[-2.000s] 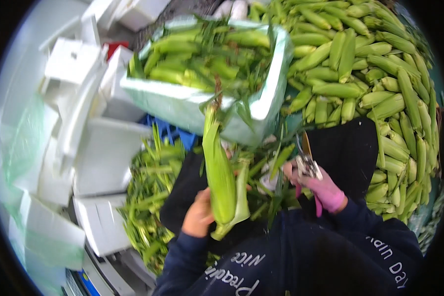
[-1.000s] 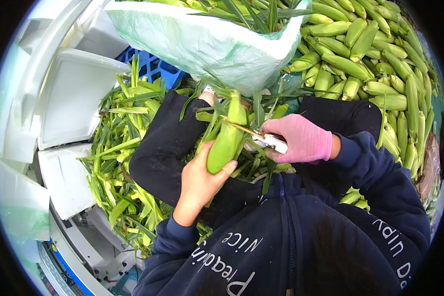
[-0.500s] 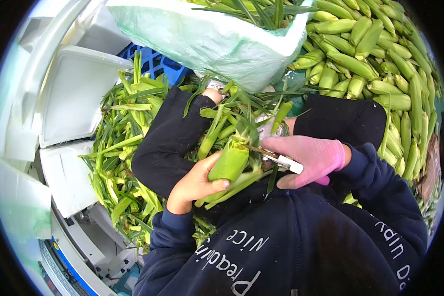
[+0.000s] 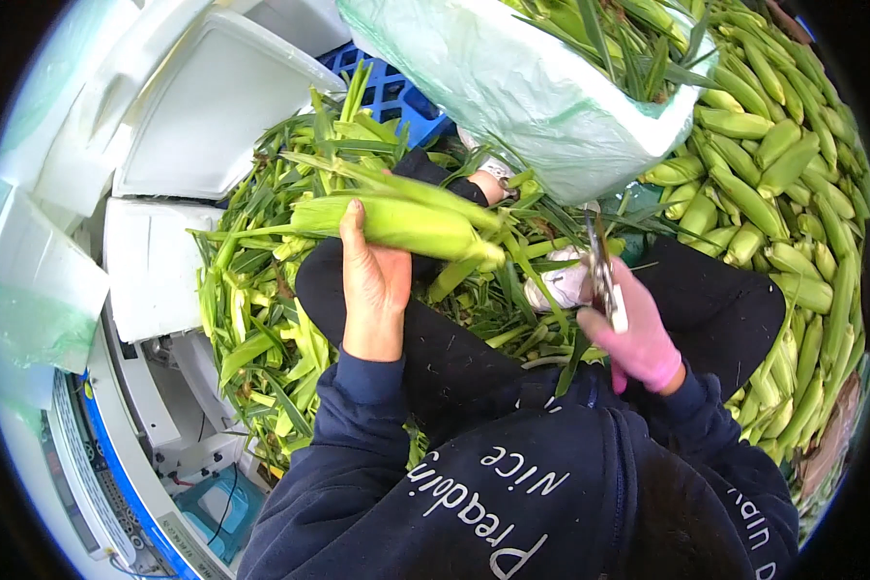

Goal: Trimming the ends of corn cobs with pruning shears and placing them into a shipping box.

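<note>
In my bare left hand (image 4: 375, 285) lies an ear of corn (image 4: 396, 224), still in its green husk. Its cut stem end points right, and my thumb wraps over it. Loose outer husk leaves (image 4: 396, 179) trail along its upper side. My right hand (image 4: 633, 324), in a pink glove, grips a pair of pruning shears (image 4: 604, 275) with a pale handle, their blades pointing up and apart from the corn. Between the two hands, cut leaves and stalks lie around my shoes (image 4: 559, 282).
A large heap of husked-green corn ears (image 4: 744, 164) fills the right side. Ahead stands a white foam box (image 4: 551, 106) lined with plastic, holding leafy corn. Husk trimmings (image 4: 261, 290) pile up at the left, beside white foam boxes (image 4: 222, 106) and a blue crate (image 4: 391, 92).
My left hand has lifted the corn up and left and turned it sideways. The shears, at the corn's stem before, have moved right, away from it. The view has shifted.
</note>
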`<state>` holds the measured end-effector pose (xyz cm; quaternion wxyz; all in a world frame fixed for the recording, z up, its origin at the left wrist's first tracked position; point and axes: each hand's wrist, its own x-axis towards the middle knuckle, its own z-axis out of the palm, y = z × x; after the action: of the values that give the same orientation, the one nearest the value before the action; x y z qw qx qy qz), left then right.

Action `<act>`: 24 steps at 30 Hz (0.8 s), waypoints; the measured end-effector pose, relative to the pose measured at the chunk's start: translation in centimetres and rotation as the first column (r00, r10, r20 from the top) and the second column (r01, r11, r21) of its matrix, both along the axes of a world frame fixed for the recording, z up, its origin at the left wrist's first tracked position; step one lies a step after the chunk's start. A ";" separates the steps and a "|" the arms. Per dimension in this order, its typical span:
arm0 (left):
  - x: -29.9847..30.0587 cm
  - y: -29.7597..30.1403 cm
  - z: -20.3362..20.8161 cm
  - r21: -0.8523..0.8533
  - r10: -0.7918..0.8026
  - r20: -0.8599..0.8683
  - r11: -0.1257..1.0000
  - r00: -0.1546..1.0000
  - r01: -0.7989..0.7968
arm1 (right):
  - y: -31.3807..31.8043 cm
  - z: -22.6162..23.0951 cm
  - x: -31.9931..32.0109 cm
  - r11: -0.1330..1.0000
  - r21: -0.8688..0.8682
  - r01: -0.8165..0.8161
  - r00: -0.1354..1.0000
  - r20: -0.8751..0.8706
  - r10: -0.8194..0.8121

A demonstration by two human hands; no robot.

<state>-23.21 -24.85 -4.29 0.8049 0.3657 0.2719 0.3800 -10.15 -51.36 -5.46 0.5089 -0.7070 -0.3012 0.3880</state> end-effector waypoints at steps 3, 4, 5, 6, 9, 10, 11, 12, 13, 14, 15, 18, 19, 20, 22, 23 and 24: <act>0.1 1.3 -1.0 0.191 0.251 -0.054 0.953 0.967 -0.236 | 0.5 1.5 -1.9 0.977 0.142 -0.162 0.987 0.010 0.162; 0.2 1.1 -0.8 0.146 0.255 -0.037 0.958 0.966 -0.247 | 1.3 1.7 -1.9 0.961 0.134 -0.242 0.970 0.045 0.238; 0.2 0.7 -0.6 0.101 0.260 -0.020 0.961 0.966 -0.256 | 2.1 1.6 -1.6 0.940 0.122 -0.319 0.947 0.078 0.312; 0.2 0.5 -0.8 0.065 0.274 -0.010 0.960 0.962 -0.273 | 2.9 0.5 -1.5 0.933 0.101 -0.344 0.935 -0.057 0.351; 1.5 -1.8 -0.6 -0.048 0.268 0.015 0.962 0.963 -0.267 | 4.5 -2.1 -1.2 0.966 0.070 -0.250 0.819 -0.516 0.250; 1.6 -2.4 -0.7 -0.059 0.276 -0.007 0.959 0.961 -0.276 | 4.6 -2.2 -0.9 0.968 0.064 -0.241 0.824 -0.514 0.239; 1.9 -3.1 -0.8 -0.065 0.267 -0.006 0.962 0.964 -0.266 | 4.9 -2.3 -0.7 0.974 0.046 -0.222 0.855 -0.471 0.217; 1.9 -4.1 -0.8 -0.095 0.272 -0.006 0.958 0.962 -0.271 | 5.1 -2.0 -0.8 0.978 0.023 -0.206 0.879 -0.434 0.196; 1.8 -5.0 -0.9 -0.126 0.278 -0.007 0.953 0.961 -0.276 | 5.6 -1.3 -0.8 0.987 0.031 -0.159 0.900 -0.407 0.158; 1.5 -6.0 -1.3 -0.075 0.263 -0.029 0.961 0.964 -0.265 | 5.8 -1.6 -1.4 0.994 0.048 -0.098 0.929 -0.354 0.109; 1.2 -6.5 -1.4 -0.081 0.260 -0.028 0.962 0.965 -0.261 | 6.1 -1.9 -1.8 0.996 0.075 -0.042 0.954 -0.294 0.063; 0.9 -7.8 -2.7 0.064 0.226 -0.020 0.972 0.974 -0.225 | 7.1 -3.3 -2.9 0.990 0.118 0.083 0.993 -0.098 -0.072; 0.7 -7.9 -2.8 0.058 0.225 -0.025 0.973 0.974 -0.224 | 7.4 -3.3 -2.8 0.982 0.150 0.112 0.994 -0.035 -0.108; 0.6 -7.8 -2.8 0.039 0.233 0.013 0.972 0.972 -0.233 | 7.3 -3.1 -2.5 0.981 0.160 0.111 0.984 0.122 -0.131; 1.0 -7.8 -2.0 0.008 0.287 0.025 0.958 0.958 -0.287 | 6.9 -2.3 -1.7 0.990 0.128 0.053 0.974 0.211 -0.080; 1.0 -7.3 -2.3 0.006 0.294 0.021 0.956 0.956 -0.294 | 6.6 -1.8 -1.3 0.995 0.097 0.000 0.954 0.298 -0.029; 0.7 -6.7 -2.5 -0.105 0.260 0.021 0.961 0.965 -0.257 | 5.8 -1.2 -1.1 0.996 0.083 -0.030 0.987 0.162 0.016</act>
<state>-22.51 -31.54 -6.78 0.7705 0.2792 0.3220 0.4739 -11.29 -45.51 -6.70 0.5082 -0.7100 -0.3658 0.3223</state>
